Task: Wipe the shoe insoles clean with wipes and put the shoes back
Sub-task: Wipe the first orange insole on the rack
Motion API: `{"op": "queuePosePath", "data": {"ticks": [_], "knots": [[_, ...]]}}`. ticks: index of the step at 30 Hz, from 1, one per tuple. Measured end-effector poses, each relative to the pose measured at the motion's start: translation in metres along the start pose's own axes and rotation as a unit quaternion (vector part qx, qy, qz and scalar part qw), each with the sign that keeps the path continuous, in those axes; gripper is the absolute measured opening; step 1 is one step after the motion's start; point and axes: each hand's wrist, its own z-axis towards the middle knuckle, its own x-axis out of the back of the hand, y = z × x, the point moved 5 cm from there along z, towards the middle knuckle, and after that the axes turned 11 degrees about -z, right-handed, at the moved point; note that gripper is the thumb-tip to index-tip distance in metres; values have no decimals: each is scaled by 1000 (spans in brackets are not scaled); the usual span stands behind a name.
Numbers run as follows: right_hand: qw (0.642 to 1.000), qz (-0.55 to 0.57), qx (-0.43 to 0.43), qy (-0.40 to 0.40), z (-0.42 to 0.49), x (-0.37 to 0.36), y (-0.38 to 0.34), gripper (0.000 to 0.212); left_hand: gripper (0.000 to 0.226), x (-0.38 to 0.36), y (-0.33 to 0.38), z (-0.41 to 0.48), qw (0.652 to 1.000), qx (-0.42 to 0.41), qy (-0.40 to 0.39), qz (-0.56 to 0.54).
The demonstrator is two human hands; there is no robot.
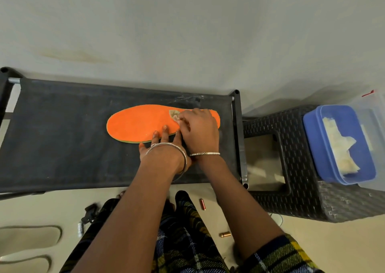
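view: head, looking down
insole: orange insole lies flat on the black rack shelf, long axis left to right, right of the shelf's middle
left hand: grip open, fingers straight and spread, fingertips pressing the near edge of the orange insole, palm on the shelf fabric
right hand: grip closed on a crumpled wipe, fingers curled, wipe pressed onto the insole's right part; the hand covers the insole's right end
hands: side by side, the right wrist just beside the left
wrists: metal bangles on both
stool: dark woven stool just right of the rack
tub: blue tub on the stool top, open, pale spare wipes inside; a clear plastic piece behind it, possibly its lid
floor: two small copper-coloured cylinders near the person's feet
lower left: two beige flat shapes on the floor, probably more insoles; the edge of the frame is too blurred to be sure
clothing: dark plaid fabric over the legs, bottom of frame
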Motion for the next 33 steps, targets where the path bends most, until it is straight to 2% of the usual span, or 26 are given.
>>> {"op": "queuePosePath", "data": {"ticks": [2,4,7,9,12,14,16,20,22,26,28,30,33], "knots": [[999,-33,-35,26,-2,6,17,17,91,0,-1,2,1000,1,3,7],[991,-46,-110,52,-5,11,43,14,91,-1,-1,5,1000,6,3,17],[981,-32,-183,59,-8,14,57,11,92,-3,-1,6,1000,10,-1,18],[985,-9,-163,62,-9,12,44,13,92,-3,0,6,1000,10,1,14],[996,22,-80,27,-9,5,18,15,93,-2,-1,5,1000,6,2,8],[999,1,-47,6,-9,2,15,16,93,-2,-2,4,1000,3,3,9],[996,-36,-72,26,-10,8,29,16,92,-1,-3,5,1000,2,4,15],[978,-49,-192,61,-15,19,66,16,92,-3,-2,7,1000,5,-4,18],[980,-40,-187,58,-16,18,64,16,93,-4,-1,7,1000,6,-3,17],[996,-13,-83,23,-25,12,40,12,94,-3,0,7,1000,10,-4,13],[998,-29,-58,8,-29,12,40,12,94,-2,1,7,1000,9,-4,9],[996,-50,-77,19,-24,17,51,11,95,-2,0,7,1000,7,-1,3],[986,-54,-157,37,-11,21,75,11,92,-2,-1,6,1000,4,-1,10]]}}
